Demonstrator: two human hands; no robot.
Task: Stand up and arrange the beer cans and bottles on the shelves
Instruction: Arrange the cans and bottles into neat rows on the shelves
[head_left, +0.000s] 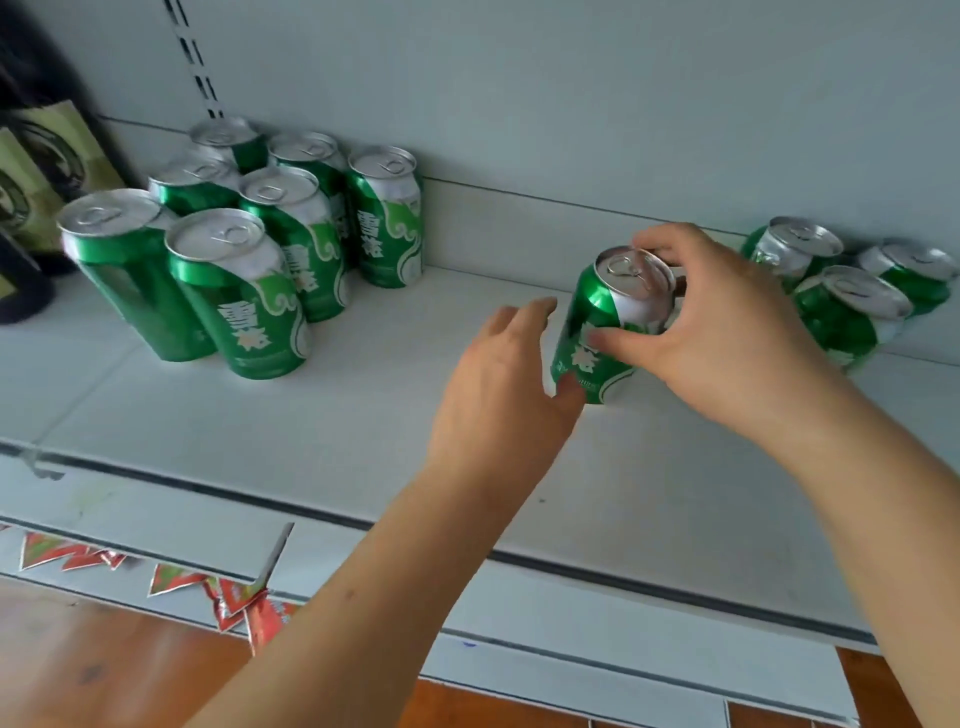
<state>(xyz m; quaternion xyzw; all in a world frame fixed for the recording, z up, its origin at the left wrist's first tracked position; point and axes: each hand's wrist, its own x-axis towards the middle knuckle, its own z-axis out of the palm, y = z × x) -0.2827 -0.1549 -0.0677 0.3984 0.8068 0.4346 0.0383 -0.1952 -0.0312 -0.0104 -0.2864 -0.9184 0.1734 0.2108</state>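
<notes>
A green beer can (608, 312) stands upright on the white shelf (363, 415), right of centre. My right hand (727, 332) grips it from the right, thumb on its front and fingers over its rim. My left hand (498, 395) is beside the can's left side with relaxed fingers, its thumb touching the can near the base. Several upright green cans (249, 244) stand grouped at the back left. Three more green cans (841, 296) stand behind my right hand at the far right, partly hidden.
Dark bottles with pale labels (31, 197) stand at the far left edge. The shelf's back wall has a slotted upright (195, 57). Red torn price strips (228, 597) hang along the lower shelf's front. Below lies an orange wood floor (104, 665).
</notes>
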